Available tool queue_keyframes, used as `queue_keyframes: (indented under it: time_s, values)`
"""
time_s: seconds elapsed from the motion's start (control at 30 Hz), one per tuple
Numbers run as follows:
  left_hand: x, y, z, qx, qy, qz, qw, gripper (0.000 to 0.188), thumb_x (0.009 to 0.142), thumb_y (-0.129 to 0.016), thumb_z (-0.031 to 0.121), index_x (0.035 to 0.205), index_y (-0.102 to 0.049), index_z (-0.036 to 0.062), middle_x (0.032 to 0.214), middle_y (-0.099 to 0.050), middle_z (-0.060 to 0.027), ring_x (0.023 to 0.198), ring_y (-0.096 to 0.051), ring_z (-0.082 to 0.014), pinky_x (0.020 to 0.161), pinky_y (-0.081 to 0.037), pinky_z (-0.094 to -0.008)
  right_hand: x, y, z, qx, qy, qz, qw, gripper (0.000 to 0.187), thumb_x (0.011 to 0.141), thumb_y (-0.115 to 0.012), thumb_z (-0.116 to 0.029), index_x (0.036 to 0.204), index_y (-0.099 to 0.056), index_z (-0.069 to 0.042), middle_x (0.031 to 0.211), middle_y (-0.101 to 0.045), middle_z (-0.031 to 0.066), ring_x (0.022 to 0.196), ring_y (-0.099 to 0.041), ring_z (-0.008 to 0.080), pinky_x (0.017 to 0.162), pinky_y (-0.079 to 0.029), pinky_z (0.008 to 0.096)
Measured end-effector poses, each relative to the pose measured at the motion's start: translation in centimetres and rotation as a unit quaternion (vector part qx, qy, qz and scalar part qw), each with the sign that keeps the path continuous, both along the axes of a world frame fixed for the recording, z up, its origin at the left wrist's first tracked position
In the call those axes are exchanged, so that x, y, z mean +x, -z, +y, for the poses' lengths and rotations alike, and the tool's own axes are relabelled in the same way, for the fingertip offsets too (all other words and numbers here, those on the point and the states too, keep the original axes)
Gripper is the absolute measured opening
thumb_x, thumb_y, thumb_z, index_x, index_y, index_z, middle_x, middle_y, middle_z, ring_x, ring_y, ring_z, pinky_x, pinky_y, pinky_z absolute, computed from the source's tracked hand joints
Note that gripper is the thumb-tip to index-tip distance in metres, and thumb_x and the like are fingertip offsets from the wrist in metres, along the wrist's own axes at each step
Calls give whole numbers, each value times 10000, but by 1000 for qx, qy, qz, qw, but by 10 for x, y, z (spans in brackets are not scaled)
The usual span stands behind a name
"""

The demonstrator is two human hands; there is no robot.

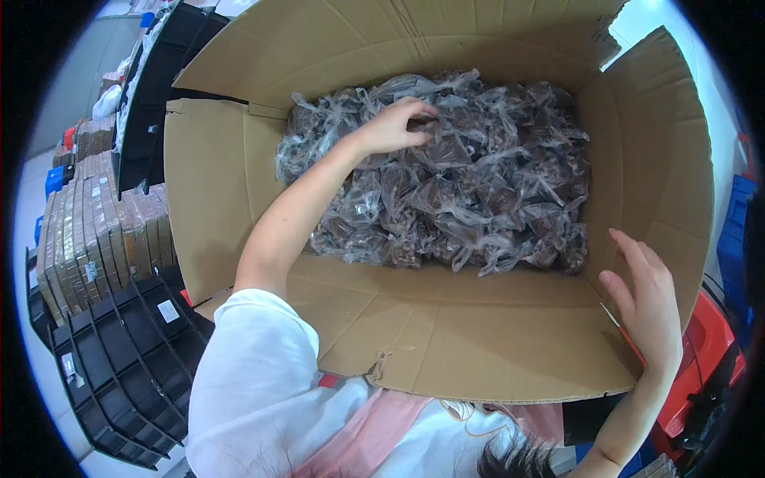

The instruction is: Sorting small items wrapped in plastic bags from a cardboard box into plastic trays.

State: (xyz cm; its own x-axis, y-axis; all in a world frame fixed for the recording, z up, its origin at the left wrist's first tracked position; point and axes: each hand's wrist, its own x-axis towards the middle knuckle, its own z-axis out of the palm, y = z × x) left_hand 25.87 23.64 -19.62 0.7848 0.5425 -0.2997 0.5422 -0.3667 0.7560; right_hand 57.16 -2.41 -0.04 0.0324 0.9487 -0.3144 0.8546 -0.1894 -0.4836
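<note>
A large open cardboard box [478,342] sits in front of me with its flaps raised. Many knotted clear plastic bags [446,199] of small dark brown pieces fill its bottom; the kind of pieces is too unclear to tell. Reaching in from the left, my left hand [398,127] rests at the top layer of bags, near the back. Its thumb and fingers curve with a gap between them, and no bag is lifted. At the box's right front corner, my right hand [649,299] is raised with thumb and fingers apart, holding nothing.
Left of the box stand black ribbed plastic crates [127,358], with another black crate [147,103] farther back. Stacked flat cartons [103,227] line the left side. At the right are a red plastic object [701,350] and blue bins [735,247].
</note>
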Motion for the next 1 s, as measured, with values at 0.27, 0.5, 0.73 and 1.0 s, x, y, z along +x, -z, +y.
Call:
queue_keyframes:
  time_s: [0.27,0.5,0.73,1.0]
  values:
    - [6,55,-67,340,80,167,922,709,683,-704,73,1296,-440,310,1340,-390,-174,1247,-307,-450,998,-386,-500,-3,3,3,1,-20,4,1000,419,788,-623,-105,1179,-510,-6,954,-570,204,906,-538,380,804,-421,425]
    - [-27,-13,-29,402,-89,-18,911,512,624,-659,64,1120,-555,135,1141,-536,-127,1161,-434,-343,984,-357,-487,-4,2,0,-2,-5,0,1000,432,784,-626,-96,1188,-509,-1,955,-570,203,910,-541,377,812,-419,424]
    - [-131,-11,48,269,18,88,959,596,643,-682,69,1201,-517,199,1230,-509,-90,1183,-449,-336,1012,-360,-426,-3,-3,1,-9,-7,-6,1000,436,783,-624,-93,1193,-506,-1,962,-570,209,919,-541,379,818,-418,427]
    - [-121,13,12,231,-43,288,928,698,695,-740,123,1292,-410,274,1406,-308,-183,1213,-419,-398,985,-407,-433,-1,8,3,5,-15,3,1000,394,807,-598,-81,1183,-519,5,1051,-582,217,966,-558,370,842,-430,394]
